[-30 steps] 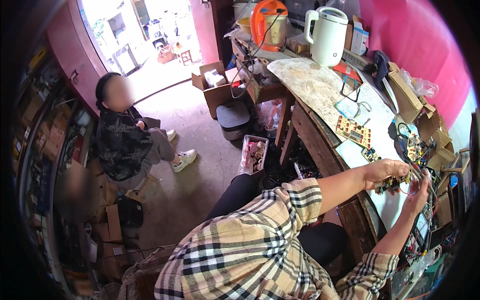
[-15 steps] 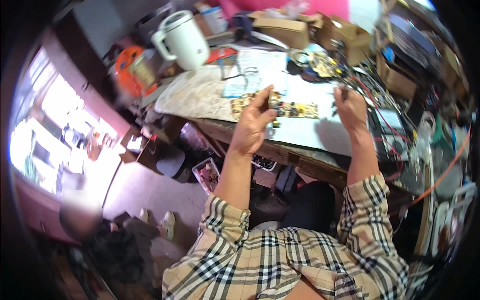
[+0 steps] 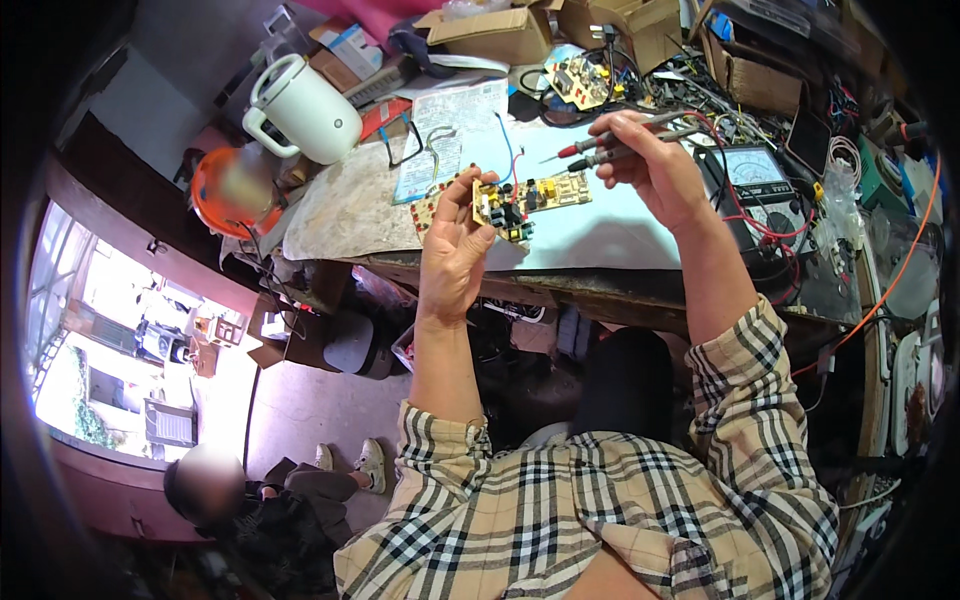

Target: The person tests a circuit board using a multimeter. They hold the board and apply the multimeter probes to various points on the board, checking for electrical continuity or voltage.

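My left hand (image 3: 452, 265) is closed on the edge of a tan circuit board (image 3: 496, 208), tilted up above the table. Dark, yellow and green components and a few thin wires stand out from it. Two test probes, a red one (image 3: 578, 148) and a dark grey one (image 3: 604, 158), sit in my right hand (image 3: 658, 172), tips pointing left toward the boards. Neither tip visibly touches anything. Behind the held board, another circuit board (image 3: 568, 192) lies on the white sheet (image 3: 620, 238). An analog multimeter (image 3: 752, 168) with red leads is right of my right hand.
A white jug-shaped appliance (image 3: 308, 112) and an orange round container (image 3: 222, 195) stand at the left. Further back are cardboard boxes (image 3: 492, 38) and one more circuit board (image 3: 580, 80). Tangled cables crowd the right side. A seated person (image 3: 270, 515) is at lower left.
The view has shifted. My right hand has come left and up toward the boards, the probes now plainly seen in it. The board at my left hand is now tilted up into view.
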Demonstrator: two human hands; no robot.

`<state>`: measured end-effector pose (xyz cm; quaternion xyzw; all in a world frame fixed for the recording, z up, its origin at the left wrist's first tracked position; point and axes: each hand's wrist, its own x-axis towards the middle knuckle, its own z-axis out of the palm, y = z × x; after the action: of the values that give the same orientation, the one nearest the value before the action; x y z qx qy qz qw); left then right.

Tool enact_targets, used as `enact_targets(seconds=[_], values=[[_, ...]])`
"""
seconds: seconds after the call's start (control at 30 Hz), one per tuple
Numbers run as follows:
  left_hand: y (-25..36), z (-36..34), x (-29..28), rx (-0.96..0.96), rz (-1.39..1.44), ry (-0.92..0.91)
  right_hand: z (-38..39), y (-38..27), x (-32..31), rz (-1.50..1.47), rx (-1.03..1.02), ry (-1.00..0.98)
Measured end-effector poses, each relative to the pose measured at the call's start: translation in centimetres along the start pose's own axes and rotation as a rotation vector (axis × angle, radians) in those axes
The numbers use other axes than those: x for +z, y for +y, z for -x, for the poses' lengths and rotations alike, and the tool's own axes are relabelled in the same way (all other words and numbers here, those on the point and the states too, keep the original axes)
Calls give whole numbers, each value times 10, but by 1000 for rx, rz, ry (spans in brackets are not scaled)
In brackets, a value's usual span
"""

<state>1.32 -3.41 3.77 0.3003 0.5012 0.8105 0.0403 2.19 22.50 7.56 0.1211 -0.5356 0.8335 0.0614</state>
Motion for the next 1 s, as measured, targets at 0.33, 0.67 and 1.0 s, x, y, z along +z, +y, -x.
enact_targets(seconds=[0.33,0.67,1.0], values=[[5,-4,20,101,-176,7,8,0,18,-91,30,-210],[2,-6,33,236,-539,60,16,4,34,99,-196,-221],[-3,-8,34,271,-908,101,24,-6,42,720,-703,-218]])
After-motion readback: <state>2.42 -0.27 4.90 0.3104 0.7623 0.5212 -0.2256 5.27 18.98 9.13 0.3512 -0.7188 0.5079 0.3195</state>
